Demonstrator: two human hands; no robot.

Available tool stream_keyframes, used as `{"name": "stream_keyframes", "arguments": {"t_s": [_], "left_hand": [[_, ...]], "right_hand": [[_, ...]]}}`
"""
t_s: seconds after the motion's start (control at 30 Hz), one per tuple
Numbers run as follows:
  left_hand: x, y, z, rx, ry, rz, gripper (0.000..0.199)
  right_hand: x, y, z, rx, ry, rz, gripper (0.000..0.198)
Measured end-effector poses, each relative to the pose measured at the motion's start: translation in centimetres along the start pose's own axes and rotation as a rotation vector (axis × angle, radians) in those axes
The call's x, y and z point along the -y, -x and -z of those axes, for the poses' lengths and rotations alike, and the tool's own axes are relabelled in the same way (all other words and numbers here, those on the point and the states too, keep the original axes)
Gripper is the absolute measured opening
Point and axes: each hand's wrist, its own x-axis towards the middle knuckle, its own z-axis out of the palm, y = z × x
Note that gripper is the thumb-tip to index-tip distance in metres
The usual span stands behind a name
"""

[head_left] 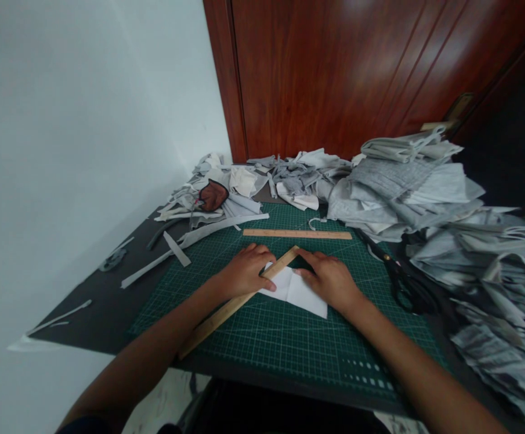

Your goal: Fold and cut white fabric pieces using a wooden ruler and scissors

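Observation:
A piece of white cloth [305,293] with a crease down it lies on the green cutting mat [280,337]. Across its left part runs a slanted wooden ruler [226,310], its near end by my left forearm. My left hand [248,271] grips the ruler near its far part, fingers on the far side and thumb on the near side over the cloth. At the ruler's far tip, the index finger of my right hand [330,280] touches the wood. The right thumb rests apart from that finger on the cloth; its other fingers are partly hidden.
A second wooden ruler [297,234] lies farther back on the mat. Black scissors [398,274] are at the right. Grey fabric piles [402,187] stand at the back right, cloth scraps [302,175] along the back. Fabric strips [199,236] lie left, near the white wall [85,120].

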Motion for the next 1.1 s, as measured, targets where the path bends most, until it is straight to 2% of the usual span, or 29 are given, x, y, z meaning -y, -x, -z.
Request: {"name": "stream_keyframes", "arguments": {"t_s": [0.1, 0.23, 0.37, 0.5, 0.6, 0.63, 0.77, 0.83, 0.97, 1.03, 1.1], "left_hand": [[0.3, 0.0, 0.2, -0.003, 0.028, -0.039, 0.035], [0.0, 0.3, 0.4, 0.039, 0.074, -0.174, 0.020], [-1.1, 0.6, 0.4, 0.037, -0.021, -0.242, 0.039], [-3.3, 1.1, -1.0, -0.127, -0.174, -0.274, 0.050], [-5.7, 1.7, -2.9, -0.081, -0.224, -0.433, 0.046], [-6.4, 1.9, -3.6, -0.050, -0.224, -0.444, 0.044], [-8.4, 2.9, -5.5, -0.106, -0.160, -0.243, 0.048], [-8.6, 3.1, -5.9, -0.126, -0.148, -0.194, 0.050], [-8.5, 3.2, -5.8, -0.151, -0.169, -0.158, 0.054], [-8.5, 3.3, -5.6, -0.173, -0.198, -0.168, 0.055], [-8.7, 3.4, -5.5, -0.188, -0.245, -0.237, 0.051]], "right_hand": [[0.0, -0.1, -0.2, -0.014, 0.033, 0.045, 0.053], [-0.2, -0.5, -0.4, 0.002, 0.038, 0.057, 0.051], [-0.5, -0.9, -0.1, 0.065, 0.033, 0.072, 0.039], [-0.9, -0.8, -0.1, 0.038, -0.037, 0.056, 0.026], [-1.5, -0.9, -0.2, -0.028, -0.131, 0.059, 0.015], [-1.8, -0.9, -0.2, -0.048, -0.169, 0.053, 0.013], [-2.6, -0.8, 0.2, -0.088, -0.323, -0.014, 0.015], [-3.0, -0.7, 0.7, -0.091, -0.368, -0.053, 0.016], [-3.9, -0.1, 1.7, -0.071, -0.433, -0.139, 0.022], [-4.4, 0.1, 2.0, 0.003, -0.508, -0.187, 0.024], [-5.0, 0.4, 2.2, 0.124, -0.599, -0.200, 0.028]]}}
